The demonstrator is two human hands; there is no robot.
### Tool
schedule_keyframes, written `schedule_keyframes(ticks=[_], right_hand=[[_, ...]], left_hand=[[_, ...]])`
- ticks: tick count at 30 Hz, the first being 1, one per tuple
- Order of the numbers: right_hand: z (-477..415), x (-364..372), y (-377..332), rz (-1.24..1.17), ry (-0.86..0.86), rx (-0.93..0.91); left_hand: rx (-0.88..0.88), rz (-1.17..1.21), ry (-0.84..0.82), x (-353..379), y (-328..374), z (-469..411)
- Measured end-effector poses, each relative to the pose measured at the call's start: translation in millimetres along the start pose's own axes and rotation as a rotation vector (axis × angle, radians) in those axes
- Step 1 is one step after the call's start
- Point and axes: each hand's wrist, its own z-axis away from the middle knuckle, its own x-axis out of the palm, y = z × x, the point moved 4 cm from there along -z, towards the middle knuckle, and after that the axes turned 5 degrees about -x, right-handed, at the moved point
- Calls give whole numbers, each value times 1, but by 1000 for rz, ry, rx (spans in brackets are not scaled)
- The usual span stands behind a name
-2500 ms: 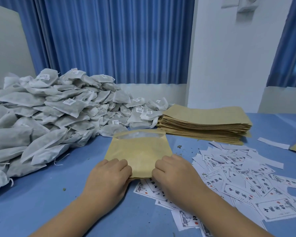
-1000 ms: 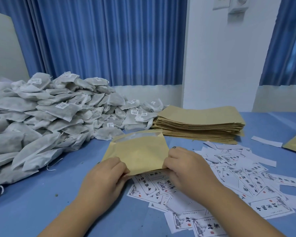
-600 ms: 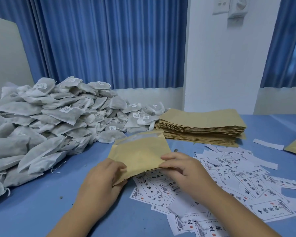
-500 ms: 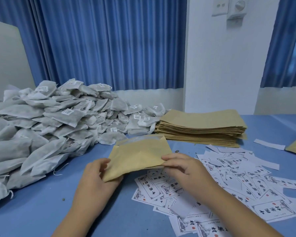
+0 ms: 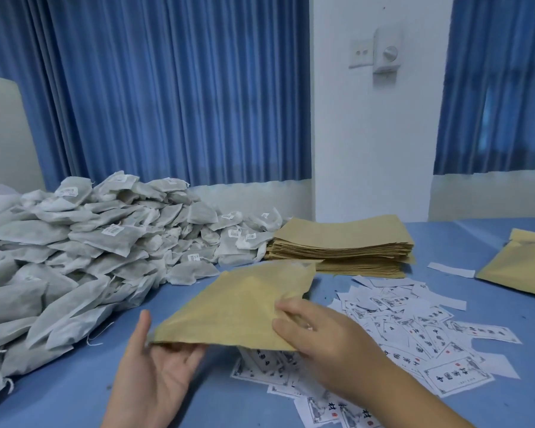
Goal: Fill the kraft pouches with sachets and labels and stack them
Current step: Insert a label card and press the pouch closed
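A kraft pouch (image 5: 238, 304) hangs tilted above the blue table (image 5: 74, 390), its mouth pointing up and right. My right hand (image 5: 318, 338) pinches its lower right edge. My left hand (image 5: 158, 366) lies palm up under the pouch's lower left corner, fingers spread and touching its edge. A big heap of grey-white sachets (image 5: 74, 257) fills the left. Printed paper labels (image 5: 414, 335) are scattered to the right, some under my right hand. A stack of empty kraft pouches (image 5: 343, 242) sits behind.
Another kraft pouch (image 5: 522, 267) lies at the right edge of the table. A loose white strip (image 5: 451, 269) lies near it. Blue curtains (image 5: 167, 88) and a white pillar (image 5: 374, 149) stand behind the table.
The pouch was lifted off the labels and tilted, its left corner dropping. My left hand let go of it and turned palm up beneath it. My right hand keeps its grip.
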Motion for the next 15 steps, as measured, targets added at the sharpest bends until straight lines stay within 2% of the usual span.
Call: schedule_keyframes(ticks=[5,7,10,13,15], right_hand=[[25,-18,5,23,-5,64],[34,-44,6,162,58,44],[56,-68,24,216,95,61],[82,-102,42,312,97,82],[101,-126,59,366,64,162]], left_hand=[[-49,-100,-86,30,-29,-4],[-93,-126,-129,46,-43,-7],[-163,-131,-195,78,-70,-16],[-228,-138,-282,120,-104,-28],[-277,-136,-353,151,-131,-35]])
